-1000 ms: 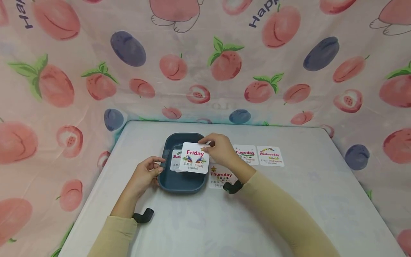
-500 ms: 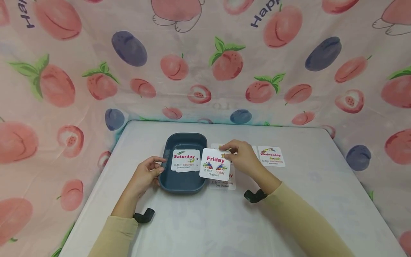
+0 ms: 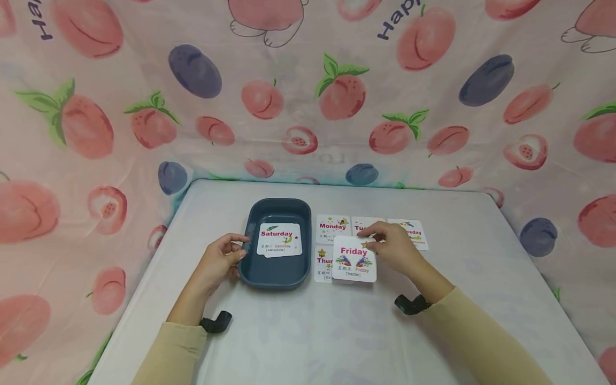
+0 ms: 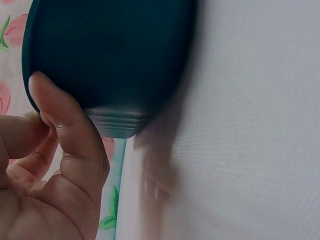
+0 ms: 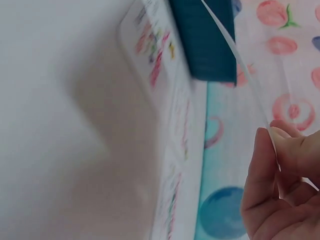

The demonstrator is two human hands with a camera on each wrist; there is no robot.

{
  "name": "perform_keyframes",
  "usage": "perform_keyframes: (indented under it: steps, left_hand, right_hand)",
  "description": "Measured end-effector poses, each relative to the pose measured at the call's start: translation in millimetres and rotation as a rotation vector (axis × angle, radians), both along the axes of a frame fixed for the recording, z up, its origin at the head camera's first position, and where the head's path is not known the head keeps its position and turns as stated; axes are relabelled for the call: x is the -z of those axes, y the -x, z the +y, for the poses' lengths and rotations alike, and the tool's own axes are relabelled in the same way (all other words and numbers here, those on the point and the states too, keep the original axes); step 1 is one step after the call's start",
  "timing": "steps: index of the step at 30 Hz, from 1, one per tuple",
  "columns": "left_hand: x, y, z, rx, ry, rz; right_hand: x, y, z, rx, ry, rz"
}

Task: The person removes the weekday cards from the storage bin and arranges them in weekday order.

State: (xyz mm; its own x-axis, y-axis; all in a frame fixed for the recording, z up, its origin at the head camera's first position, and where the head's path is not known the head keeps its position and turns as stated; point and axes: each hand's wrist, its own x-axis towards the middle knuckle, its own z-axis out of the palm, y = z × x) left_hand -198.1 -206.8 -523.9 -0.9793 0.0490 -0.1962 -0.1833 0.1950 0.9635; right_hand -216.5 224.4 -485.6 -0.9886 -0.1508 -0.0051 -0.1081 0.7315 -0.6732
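My right hand [image 3: 393, 247] pinches the white Friday card [image 3: 353, 260] by its upper right corner between thumb and fingers. The card hangs over the right part of the Thursday card [image 3: 323, 270], hiding some of it. Edge-on, the Friday card [image 5: 246, 67] looks like a thin white strip in the right wrist view. At the left side of the dark blue tray [image 3: 275, 279], my left hand [image 3: 221, 258] grips the rim, with the thumb against the outer wall [image 4: 115, 55]. Inside the tray lies the Saturday card [image 3: 279, 238], on top of another card that is mostly covered.
Behind the Friday card, the Monday card [image 3: 332, 226], the Tuesday card [image 3: 360, 223] and the Wednesday card [image 3: 417, 233] lie in a row right of the tray. My right hand partly covers the last two. A fruit-patterned cloth [image 3: 298, 96] rises behind the white table [image 3: 308, 337].
My right hand has carried the Friday card rightward, out from above the tray, to over the Thursday card. The Saturday card has come into full view. My left hand stays at the tray.
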Motion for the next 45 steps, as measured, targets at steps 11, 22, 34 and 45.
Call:
perform_keyframes:
  steps: [11, 22, 34, 45]
  left_hand:
    - [-1.1, -0.1, -1.2, -0.005, -0.001, -0.004]
    - [1.3, 0.1, -0.1, 0.004, -0.005, -0.001]
    - [-0.6, 0.2, -0.8, -0.006, 0.009, -0.003]
    - [-0.7, -0.5, -0.8, 0.002, 0.007, 0.002]
  right_hand:
    - [14.9, 1.7, 39.2, 0.033, -0.034, -0.031]
    - [31.2, 7.0, 57.2, 0.043, -0.077, -0.072]
    - [45.9, 8.1, 47.4, 0.103, -0.096, -0.092]
    - [47.2, 12.0, 44.6, 0.131, -0.105, -0.078]
